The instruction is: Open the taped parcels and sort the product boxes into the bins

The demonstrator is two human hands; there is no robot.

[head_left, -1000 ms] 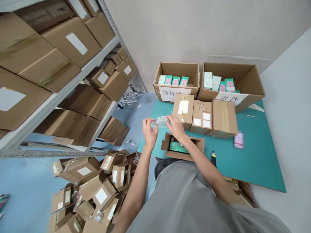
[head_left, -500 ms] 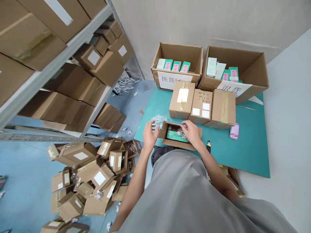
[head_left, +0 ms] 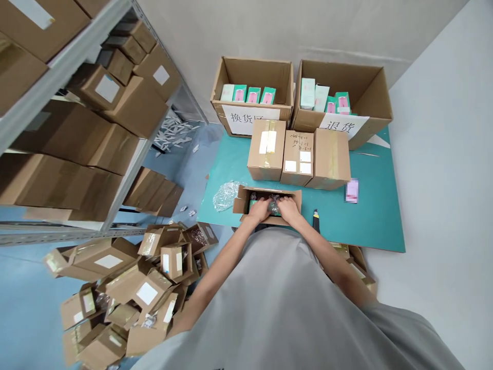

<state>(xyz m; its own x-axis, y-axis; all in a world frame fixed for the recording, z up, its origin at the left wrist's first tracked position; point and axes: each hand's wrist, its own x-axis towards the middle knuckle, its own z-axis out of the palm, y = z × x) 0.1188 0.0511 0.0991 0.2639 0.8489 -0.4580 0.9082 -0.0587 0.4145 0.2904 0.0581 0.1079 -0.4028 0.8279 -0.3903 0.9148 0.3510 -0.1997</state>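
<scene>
An open cardboard box stands at the table's near edge with its flaps folded out. Both hands reach down inside it. Crumpled clear plastic wrap lies between them, over a green carton that is mostly hidden. My left hand closes its fingers at the wrap's left side. On the other side, my right hand pinches the wrap, fingertips partly out of sight. Another sheet of clear plastic wrap rests on the table left of the box.
A utility knife lies right of the box on the green table. Behind stand three closed cartons and two large open boxes holding small green-and-pink packs. Shelving and a heap of used cartons flank the left.
Both hands have gone down into the box, my left from beside it. The loose plastic wrap at left now lies clear of my left hand. The view has shifted right.
</scene>
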